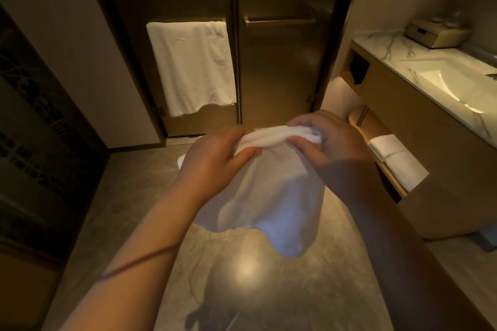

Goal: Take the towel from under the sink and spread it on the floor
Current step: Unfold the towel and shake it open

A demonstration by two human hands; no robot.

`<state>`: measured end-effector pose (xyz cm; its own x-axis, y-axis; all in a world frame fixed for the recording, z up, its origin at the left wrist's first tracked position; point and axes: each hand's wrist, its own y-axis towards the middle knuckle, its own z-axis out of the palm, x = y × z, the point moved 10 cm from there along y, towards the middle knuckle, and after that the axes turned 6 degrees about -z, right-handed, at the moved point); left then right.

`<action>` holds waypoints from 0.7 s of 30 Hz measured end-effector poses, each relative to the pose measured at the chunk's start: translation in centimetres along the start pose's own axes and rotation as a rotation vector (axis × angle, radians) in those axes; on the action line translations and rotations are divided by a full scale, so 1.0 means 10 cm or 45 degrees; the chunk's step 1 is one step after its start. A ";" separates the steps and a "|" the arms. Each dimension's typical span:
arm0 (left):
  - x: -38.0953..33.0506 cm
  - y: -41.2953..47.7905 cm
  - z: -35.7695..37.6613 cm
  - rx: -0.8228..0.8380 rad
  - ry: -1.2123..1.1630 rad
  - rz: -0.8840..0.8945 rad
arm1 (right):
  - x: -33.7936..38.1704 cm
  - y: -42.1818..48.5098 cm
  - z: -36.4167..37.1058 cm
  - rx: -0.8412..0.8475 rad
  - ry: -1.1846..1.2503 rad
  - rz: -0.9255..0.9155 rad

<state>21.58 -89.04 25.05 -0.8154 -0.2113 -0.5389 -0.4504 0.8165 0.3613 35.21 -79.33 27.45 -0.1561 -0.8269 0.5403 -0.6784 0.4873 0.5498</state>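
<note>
A white towel (271, 196) hangs in the air in front of me, above the glossy stone floor (129, 196). Both hands grip its bunched top edge. My left hand (215, 158) pinches the left end and my right hand (328, 140) holds the right end, the two hands close together. The cloth drops loosely below them, partly unfolded, and its lowest corner reaches about knee height. The sink (457, 86) is set in a marble counter at the right.
Under the counter a wooden shelf (390, 169) carries two folded white towels (395, 158). Another white towel (191, 67) hangs on a bar of the dark glass doors ahead. A box (435, 32) stands on the counter. A dark patterned panel lines the left wall.
</note>
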 end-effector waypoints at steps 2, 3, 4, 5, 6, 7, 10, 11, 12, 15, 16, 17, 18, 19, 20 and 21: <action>0.00 0.00 0.01 0.037 0.033 0.016 | -0.04 -0.01 -0.02 -0.015 0.004 0.024; 0.02 -0.01 0.02 0.059 0.054 0.006 | -0.05 -0.02 -0.04 -0.031 -0.001 0.032; 0.07 -0.02 0.03 0.081 0.073 -0.013 | -0.06 -0.02 -0.06 -0.050 -0.005 0.036; 0.12 -0.03 0.03 0.097 0.084 -0.035 | -0.07 -0.03 -0.07 -0.064 -0.005 0.041; 0.16 -0.04 0.04 0.109 0.087 -0.054 | -0.08 -0.03 -0.08 -0.068 -0.008 0.048; 0.19 -0.04 0.05 0.118 0.088 -0.065 | -0.10 -0.03 -0.09 -0.053 -0.019 0.059; 0.13 -0.03 0.08 0.108 0.089 -0.036 | -0.15 -0.02 -0.05 0.104 -0.136 0.112; 0.08 -0.01 0.09 0.096 0.077 -0.016 | -0.13 -0.01 -0.02 0.162 -0.229 0.096; 0.04 0.01 0.10 0.090 0.062 -0.001 | -0.09 0.00 0.01 0.209 -0.322 0.063; -0.04 0.04 0.14 0.120 0.047 0.026 | -0.03 -0.01 0.15 0.323 -0.411 0.042; -0.04 0.04 0.16 0.137 0.039 0.023 | -0.04 -0.01 0.17 0.329 -0.394 0.058; -0.03 0.04 0.16 0.153 0.023 0.015 | -0.05 -0.02 0.17 0.311 -0.371 0.067; -0.02 0.04 0.14 0.162 0.003 0.006 | -0.06 -0.02 0.15 0.279 -0.351 0.066; 0.00 0.04 0.12 0.169 -0.010 -0.004 | -0.06 -0.02 0.12 0.247 -0.343 0.054; 0.04 0.03 0.09 0.177 -0.013 -0.018 | -0.06 -0.01 0.10 0.216 -0.345 0.035; 0.09 0.02 0.07 0.184 -0.006 -0.039 | -0.06 -0.01 0.08 0.188 -0.352 0.017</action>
<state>21.04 -88.73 24.10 -0.8001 -0.2349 -0.5520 -0.4175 0.8788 0.2312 34.76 -79.10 26.54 -0.3416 -0.8755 0.3419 -0.7686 0.4696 0.4345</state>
